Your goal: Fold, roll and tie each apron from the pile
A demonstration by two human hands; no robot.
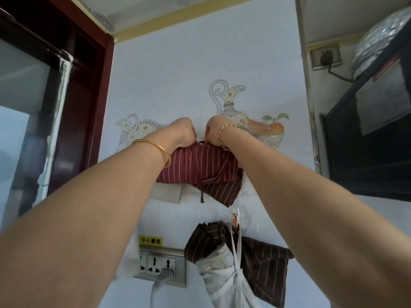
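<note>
a pale blue tiled wall (178, 70) fills my view, painted with jugs and fruit. far left there is a dark red door frame (97, 70) with a glass pane (20, 85) beside it. low on the wall sits a socket strip (163, 268) with a grey plug (164, 274) in it and a yellow warning label (150, 241) just above.

my left hand (181, 132) is raised to the wall, fingers curled in at the top edge of the red apron (195, 167), a gold bangle (155, 147) on the wrist. the red apron is a striped bundle held against the wall between my two wrists, its darker brown end hanging down at the right. a thin dark tie (202, 196) dangles under it. my right hand (214, 133) is right beside the left, fingers curled at the same spot on the bundle's top, a thin bracelet (224, 130) on that wrist. i cannot tell exactly what the fingertips pinch, cloth or tie.

below, a hook (235, 220) holds a brown apron (264, 270) and a white apron (224, 276) hanging together. at the right edge there is a black cabinet (367, 152), a wall outlet (325, 56) above it and a foil duct (380, 38).
</note>
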